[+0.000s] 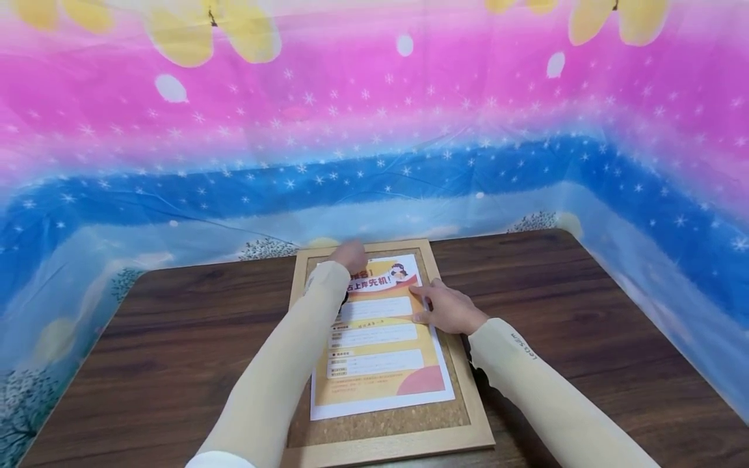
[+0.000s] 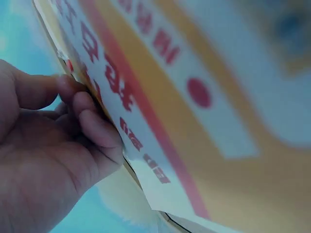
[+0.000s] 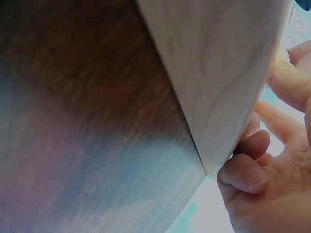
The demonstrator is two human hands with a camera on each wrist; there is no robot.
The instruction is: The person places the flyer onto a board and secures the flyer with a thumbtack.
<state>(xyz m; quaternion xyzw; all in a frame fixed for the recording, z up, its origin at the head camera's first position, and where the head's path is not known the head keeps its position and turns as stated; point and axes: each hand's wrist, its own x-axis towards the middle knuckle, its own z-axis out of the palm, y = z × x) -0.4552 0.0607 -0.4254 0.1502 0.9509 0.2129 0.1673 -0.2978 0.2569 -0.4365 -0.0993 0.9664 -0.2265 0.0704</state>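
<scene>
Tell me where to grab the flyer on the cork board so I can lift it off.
Probably the flyer near edge, from the person's side. It lies flat on the cork board, but bare cork shows below that edge, giving fingers room to slide under. The left hand and right hand occupy the far end.

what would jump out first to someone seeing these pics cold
First the loud pink and blue starry cloth draped behind and around the dark wooden table. Next, mid-table, a wood-framed cork board with an orange and white poster lying on it. The left hand grips the poster's top edge at the far end, while the right hand rests on its right edge beside the frame.
</scene>
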